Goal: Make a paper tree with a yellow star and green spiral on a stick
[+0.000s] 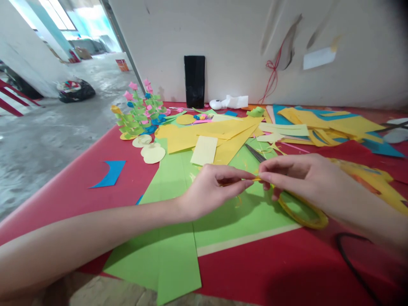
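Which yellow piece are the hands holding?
The thin yellow strip, pinched by the left hand and the right hand. The wide yellow sheets lie beyond, with neither hand on them.

**Papercraft corner in a plain, rough-surfaced room**

Coloured paper [181, 138] and scissors [314, 223] on the red counter [242, 272] show a craft workspace. Towards ten o'clock, bare grey floor [106, 95], a pale wall [19, 46] and a stuffed black bag [78, 94] look rough; home or workshop, I cannot tell.

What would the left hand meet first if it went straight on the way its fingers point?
Probably the right hand, across the thin yellow paper strip between them; depth is unclear.
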Tool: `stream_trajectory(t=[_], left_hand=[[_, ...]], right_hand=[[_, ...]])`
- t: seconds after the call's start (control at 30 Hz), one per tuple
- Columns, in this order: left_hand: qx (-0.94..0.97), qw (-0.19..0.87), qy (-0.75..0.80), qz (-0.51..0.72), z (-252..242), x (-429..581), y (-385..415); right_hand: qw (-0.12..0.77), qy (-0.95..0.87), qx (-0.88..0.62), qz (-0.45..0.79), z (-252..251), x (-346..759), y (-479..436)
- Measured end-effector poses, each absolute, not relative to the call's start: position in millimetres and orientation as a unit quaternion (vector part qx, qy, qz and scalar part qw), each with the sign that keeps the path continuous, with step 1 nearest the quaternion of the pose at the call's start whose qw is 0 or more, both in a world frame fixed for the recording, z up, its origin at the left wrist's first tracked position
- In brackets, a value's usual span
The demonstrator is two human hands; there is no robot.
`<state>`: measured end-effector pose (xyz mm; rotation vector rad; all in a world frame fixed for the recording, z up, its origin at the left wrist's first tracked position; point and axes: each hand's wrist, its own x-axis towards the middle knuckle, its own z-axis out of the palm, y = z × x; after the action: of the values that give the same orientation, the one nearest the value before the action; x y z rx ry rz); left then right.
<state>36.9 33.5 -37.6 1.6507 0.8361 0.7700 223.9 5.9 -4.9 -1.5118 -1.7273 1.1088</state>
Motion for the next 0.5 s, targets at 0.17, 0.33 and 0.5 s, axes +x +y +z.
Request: stream_trajectory(t=[0.17, 0.33, 0.5], left_hand=[[0.644, 0.596, 0.354, 0.323, -40.1, 36.2, 36.2], [0.579, 0.658, 0.347, 0.335, -44.9, 36.5, 42.5], [0.564, 0.676, 0.343, 0.328, -45.0, 37.4, 41.1]], right_hand=[[0.303, -0.619, -0.577, 0.439, -0.8, 223.2, 4.1], [0.289, -0.637, -0.603, 0.383, -1.7, 229.2, 9.2], [0.265, -0.643, -0.613, 0.374, -3.2, 230.7, 10.9]])
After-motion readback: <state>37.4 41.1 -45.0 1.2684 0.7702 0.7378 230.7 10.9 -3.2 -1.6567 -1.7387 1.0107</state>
